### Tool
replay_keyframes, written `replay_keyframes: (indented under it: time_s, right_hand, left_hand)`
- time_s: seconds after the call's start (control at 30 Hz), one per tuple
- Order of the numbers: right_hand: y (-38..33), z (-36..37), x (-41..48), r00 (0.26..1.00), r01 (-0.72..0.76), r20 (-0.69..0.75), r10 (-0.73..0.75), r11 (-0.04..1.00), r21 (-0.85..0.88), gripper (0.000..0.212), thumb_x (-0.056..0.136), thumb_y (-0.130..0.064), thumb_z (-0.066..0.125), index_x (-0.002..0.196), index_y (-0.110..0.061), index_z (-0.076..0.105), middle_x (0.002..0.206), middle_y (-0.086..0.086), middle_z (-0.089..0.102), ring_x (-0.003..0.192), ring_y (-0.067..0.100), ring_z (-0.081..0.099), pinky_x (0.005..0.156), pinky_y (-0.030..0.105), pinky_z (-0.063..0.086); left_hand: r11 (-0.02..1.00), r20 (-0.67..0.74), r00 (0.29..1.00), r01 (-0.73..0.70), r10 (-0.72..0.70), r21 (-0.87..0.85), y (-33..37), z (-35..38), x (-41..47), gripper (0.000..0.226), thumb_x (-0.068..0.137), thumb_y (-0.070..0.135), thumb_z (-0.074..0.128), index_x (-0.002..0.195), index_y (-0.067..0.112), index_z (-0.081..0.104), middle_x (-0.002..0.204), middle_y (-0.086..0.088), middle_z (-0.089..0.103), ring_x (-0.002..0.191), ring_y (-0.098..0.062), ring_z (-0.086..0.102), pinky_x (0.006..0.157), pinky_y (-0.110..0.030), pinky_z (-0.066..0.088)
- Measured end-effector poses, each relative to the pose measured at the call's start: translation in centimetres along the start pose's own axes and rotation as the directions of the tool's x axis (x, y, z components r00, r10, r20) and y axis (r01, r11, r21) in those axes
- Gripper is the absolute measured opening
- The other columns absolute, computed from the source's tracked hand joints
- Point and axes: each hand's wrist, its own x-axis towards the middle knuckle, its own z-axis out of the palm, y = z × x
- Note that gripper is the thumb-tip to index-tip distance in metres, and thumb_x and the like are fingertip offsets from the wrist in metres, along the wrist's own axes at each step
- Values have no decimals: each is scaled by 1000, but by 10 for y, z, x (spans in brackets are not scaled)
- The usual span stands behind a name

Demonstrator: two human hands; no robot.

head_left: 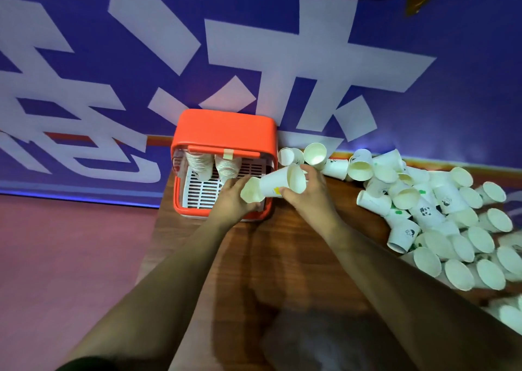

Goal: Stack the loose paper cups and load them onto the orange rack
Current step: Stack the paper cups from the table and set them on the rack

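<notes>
Loose cups (440,215) cut off at right edge; cup prints blurred

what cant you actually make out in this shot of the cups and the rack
Head view only:
- Number of cups in the stacks on the orange rack: rims blur together under its top.
- Extent of the loose cup pile: cut off by the right edge.
- Left hand fingertips: hidden behind the held cups.

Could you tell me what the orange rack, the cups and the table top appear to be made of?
Orange rack: likely moulded plastic, with a smooth, slightly glossy shell, rounded corners and a white slotted tray inside.
Cups: thin matte white paper, with rolled rims and small printed pictures on some.
Table top: dark wood grain with a faint sheen; solid wood or laminate, I cannot tell.
</notes>
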Motion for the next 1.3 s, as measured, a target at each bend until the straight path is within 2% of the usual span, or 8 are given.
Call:
replay_keyframes:
  time_s: [0.17,0.3,0.5,0.77,0.93,1.0,1.1,1.3]
  right_hand:
    - [-11,17,11,996,67,59,-63,995,-79,75,77,-28,77,141,-17,40,138,2,43,124,17,43,95,21,33]
    - [-8,33,14,975,196,143,-167,956,-217,75,75,-23,78,139,-14,41,138,3,44,125,18,44,97,20,33]
    - [4,57,20,925,330,306,-224,875,-355,79,79,-29,77,146,-13,38,147,3,41,134,20,42,109,30,37]
    - [17,68,27,955,211,263,-140,940,-266,79,78,-25,78,146,-20,38,144,1,49,130,19,46,105,29,37]
    - [24,65,27,960,172,249,-128,972,-161,77,77,-26,80,143,-15,42,140,4,52,128,18,48,102,22,36]
    - [27,59,22,962,153,246,-120,981,-122,75,76,-38,78,140,-18,44,136,2,54,125,16,50,105,31,42]
    - [44,33,4,976,72,216,-32,982,-178,67,87,-45,66,143,-17,41,143,4,46,129,19,48,106,38,44]
    - [119,-59,-40,982,-20,167,92,921,-390,61,94,-44,55,145,-17,38,151,7,32,134,24,42,106,36,39]
  left_hand:
    - [983,127,992,51,-29,-175,-11,-6,3,105,64,48,83,151,16,32,147,1,45,132,-13,45,108,-27,35]
    - [922,200,970,197,-135,-333,-27,-7,-2,67,87,11,65,148,16,39,144,3,50,131,-15,48,109,-30,37]
    - [793,151,965,264,-216,-548,-30,-11,-3,40,99,36,55,137,23,57,131,9,61,119,-8,57,95,-17,46]
    - [903,128,986,151,-108,-403,-36,-1,0,43,95,37,59,137,31,55,128,9,64,116,-8,61,100,-32,49]
    - [934,67,993,115,-98,-339,-25,3,-2,41,99,32,55,139,25,52,133,7,61,119,-8,58,100,-27,46]
    - [945,-22,987,143,-157,-293,-25,4,-7,42,97,32,57,136,18,53,130,1,61,114,-12,58,96,-30,48]
    - [961,-148,968,165,-201,-223,-24,8,-25,37,93,28,59,127,14,57,123,-3,60,104,-13,60,90,-32,49]
    - [995,-102,990,102,-99,17,-7,39,-69,20,89,25,59,107,17,58,108,-2,54,95,-21,59,85,-37,51]
